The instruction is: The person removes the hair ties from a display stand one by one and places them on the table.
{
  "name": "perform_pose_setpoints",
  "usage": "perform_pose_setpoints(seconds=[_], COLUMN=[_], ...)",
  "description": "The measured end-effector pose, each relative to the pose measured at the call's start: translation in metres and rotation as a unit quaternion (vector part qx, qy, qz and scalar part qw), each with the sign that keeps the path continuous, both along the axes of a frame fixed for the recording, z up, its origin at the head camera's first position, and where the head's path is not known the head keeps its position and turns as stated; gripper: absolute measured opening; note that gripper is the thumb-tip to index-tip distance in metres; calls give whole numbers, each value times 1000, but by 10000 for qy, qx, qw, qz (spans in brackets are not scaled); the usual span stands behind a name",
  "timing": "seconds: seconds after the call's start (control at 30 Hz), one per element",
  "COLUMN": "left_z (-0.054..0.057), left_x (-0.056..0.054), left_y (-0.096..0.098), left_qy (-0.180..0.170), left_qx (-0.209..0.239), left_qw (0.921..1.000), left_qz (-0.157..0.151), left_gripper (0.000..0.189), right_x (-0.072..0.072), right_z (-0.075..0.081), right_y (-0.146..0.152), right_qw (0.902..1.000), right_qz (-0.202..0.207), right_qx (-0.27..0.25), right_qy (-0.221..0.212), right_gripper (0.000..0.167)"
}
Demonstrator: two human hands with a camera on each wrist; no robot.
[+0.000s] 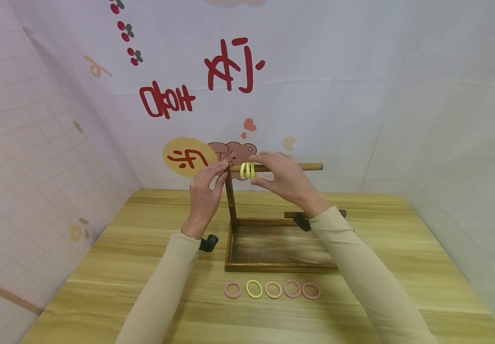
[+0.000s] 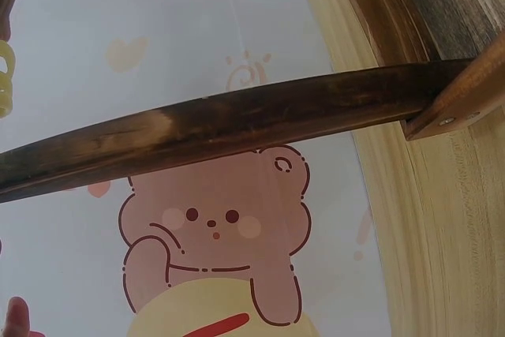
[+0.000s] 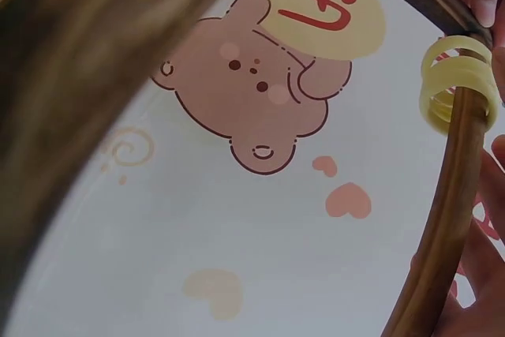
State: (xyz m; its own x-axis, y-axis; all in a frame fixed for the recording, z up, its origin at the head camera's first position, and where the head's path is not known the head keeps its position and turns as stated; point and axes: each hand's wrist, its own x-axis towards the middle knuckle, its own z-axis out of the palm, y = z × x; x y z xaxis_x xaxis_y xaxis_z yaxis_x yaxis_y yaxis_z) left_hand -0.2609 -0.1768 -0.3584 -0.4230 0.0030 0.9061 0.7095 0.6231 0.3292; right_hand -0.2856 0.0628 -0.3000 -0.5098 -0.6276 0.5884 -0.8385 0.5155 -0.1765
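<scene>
Where the head camera looks: left grip [image 1: 204,191], loosely spread, touches the wooden post [image 1: 231,200], maybe keeping it still. Right grip [image 1: 284,177] is by the yellow rings [image 1: 248,171]; I can't tell if it pinches one. Loose rings [image 1: 266,290] lie in reach on the counter [image 1: 385,239].
What the left wrist sees: post, yellow rings at the edge.
What the right wrist sees: yellow rings hang because the rod [image 3: 454,211] goes through them.

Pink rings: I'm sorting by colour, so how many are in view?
3: on the table, the leftmost ring, fourth ring and fifth ring of the row. The right sleeve might hide another.
</scene>
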Motion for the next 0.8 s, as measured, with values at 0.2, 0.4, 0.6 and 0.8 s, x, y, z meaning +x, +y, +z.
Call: perform_pose_setpoints(seconds=[0.2, 0.4, 0.6, 0.8], left_z=[1, 0, -1, -1], left_x=[1, 0, -1, 0], left_y=[0, -1, -2, -1], left_qy=[-47, -27, -5, 0], left_qx=[-30, -44, -56, -47], left_qw=[10000, 10000, 10000, 10000], left_qz=[18, 26, 11, -9], left_gripper=[24, 24, 24, 25], right_x=[-2, -2, -2, -3], right_z=[2, 1, 1, 0], right_y=[-2, -4, -4, -4], right_qw=[9993, 9985, 9984, 9984], right_qz=[-197, -278, -242, -182], right_qx=[312, 441, 384, 240], right_qy=[-3, 150, 343, 485], right_gripper=[62, 60, 56, 50])
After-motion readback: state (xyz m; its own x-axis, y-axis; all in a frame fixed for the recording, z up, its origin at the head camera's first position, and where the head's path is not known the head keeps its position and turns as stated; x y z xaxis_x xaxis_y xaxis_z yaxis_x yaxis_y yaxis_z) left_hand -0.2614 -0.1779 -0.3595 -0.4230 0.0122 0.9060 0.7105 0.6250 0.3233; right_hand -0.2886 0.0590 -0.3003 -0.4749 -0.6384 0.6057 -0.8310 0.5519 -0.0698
